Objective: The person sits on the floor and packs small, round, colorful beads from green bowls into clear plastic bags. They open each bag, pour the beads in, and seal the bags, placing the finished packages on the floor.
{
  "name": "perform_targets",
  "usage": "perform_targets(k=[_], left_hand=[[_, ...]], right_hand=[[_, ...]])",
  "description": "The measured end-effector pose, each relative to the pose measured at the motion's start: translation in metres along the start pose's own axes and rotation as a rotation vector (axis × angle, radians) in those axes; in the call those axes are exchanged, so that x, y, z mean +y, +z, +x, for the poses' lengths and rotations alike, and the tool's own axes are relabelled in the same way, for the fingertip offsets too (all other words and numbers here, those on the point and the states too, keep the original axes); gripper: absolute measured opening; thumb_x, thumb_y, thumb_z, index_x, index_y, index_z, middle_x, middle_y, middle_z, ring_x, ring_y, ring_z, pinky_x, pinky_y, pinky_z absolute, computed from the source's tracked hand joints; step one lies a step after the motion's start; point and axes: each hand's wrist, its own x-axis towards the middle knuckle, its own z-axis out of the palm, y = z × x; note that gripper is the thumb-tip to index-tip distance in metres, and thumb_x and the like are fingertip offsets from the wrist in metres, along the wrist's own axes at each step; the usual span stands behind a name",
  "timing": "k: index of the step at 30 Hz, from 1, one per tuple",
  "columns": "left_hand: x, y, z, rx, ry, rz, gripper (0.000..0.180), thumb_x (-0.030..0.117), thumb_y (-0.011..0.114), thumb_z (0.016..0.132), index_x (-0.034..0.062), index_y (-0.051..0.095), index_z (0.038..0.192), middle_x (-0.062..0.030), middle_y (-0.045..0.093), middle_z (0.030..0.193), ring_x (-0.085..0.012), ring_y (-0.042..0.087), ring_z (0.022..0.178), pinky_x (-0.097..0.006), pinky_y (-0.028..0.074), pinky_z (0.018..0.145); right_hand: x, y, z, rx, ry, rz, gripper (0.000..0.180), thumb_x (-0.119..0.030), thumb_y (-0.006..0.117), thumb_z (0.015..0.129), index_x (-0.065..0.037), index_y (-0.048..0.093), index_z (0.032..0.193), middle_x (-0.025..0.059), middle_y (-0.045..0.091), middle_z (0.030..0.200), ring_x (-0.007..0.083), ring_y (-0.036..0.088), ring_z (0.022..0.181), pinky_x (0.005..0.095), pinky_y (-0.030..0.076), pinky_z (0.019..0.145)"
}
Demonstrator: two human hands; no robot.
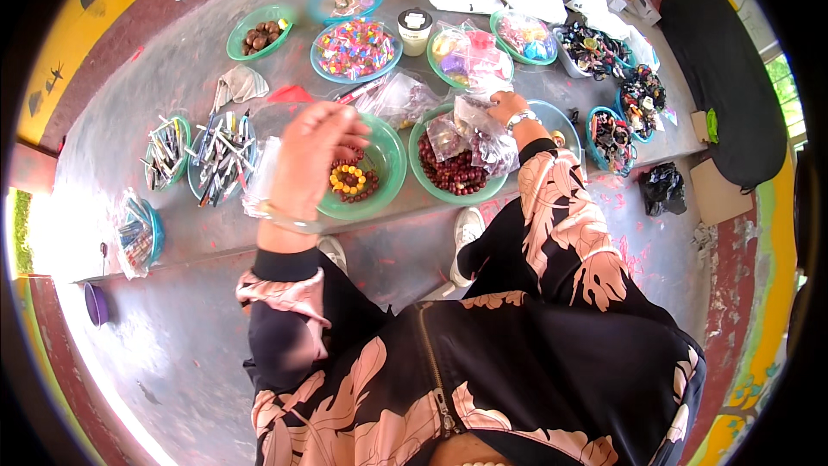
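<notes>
My left hand (316, 143), blurred by motion, hangs over the left rim of a green bowl (387, 156); its fingers look bent, and I cannot make out anything in them. In that bowl lie a yellow bead bracelet (347, 179) and dark red bead bracelets (369, 186). To its right, another green bowl (457, 197) holds dark red beads (444, 171) with small clear plastic bags (483, 134) on top. My right hand (511, 107) is closed at the upper edge of these bags, its fingertips partly hidden.
Bowls of pens (226, 151) stand at the left. Farther back are a bowl of colourful small pieces (354, 48), a lidded cup (415, 31) and a bowl of brown balls (261, 37). Baskets of dark hair ties (612, 140) stand right, near a black bag (662, 188).
</notes>
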Motion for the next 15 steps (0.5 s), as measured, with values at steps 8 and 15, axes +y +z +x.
perform_targets(k=[8, 15], left_hand=[[-0.066, 0.007, 0.042, -0.030, -0.196, -0.024, 0.014, 0.018, 0.052, 0.087, 0.0044, 0.056, 0.088, -0.0051, 0.063, 0.080, -0.0110, 0.059, 0.068, -0.022, 0.044, 0.058], [-0.063, -0.010, 0.048, -0.074, -0.176, -0.111, 0.015, 0.019, 0.053, 0.088, 0.0042, 0.056, 0.090, -0.0057, 0.063, 0.081, -0.0107, 0.059, 0.069, -0.021, 0.046, 0.059]], right_hand=[[0.006, 0.000, 0.017, 0.143, 0.054, 0.088, 0.033, -0.035, 0.053, 0.078, -0.009, 0.062, 0.096, 0.0190, 0.060, 0.102, 0.0348, 0.057, 0.095, 0.0434, 0.044, 0.084], [0.005, -0.061, 0.011, 0.138, 0.144, 1.110, 0.022, -0.020, 0.059, 0.083, 0.000, 0.060, 0.091, 0.0062, 0.060, 0.082, 0.0127, 0.059, 0.067, 0.0255, 0.050, 0.049]])
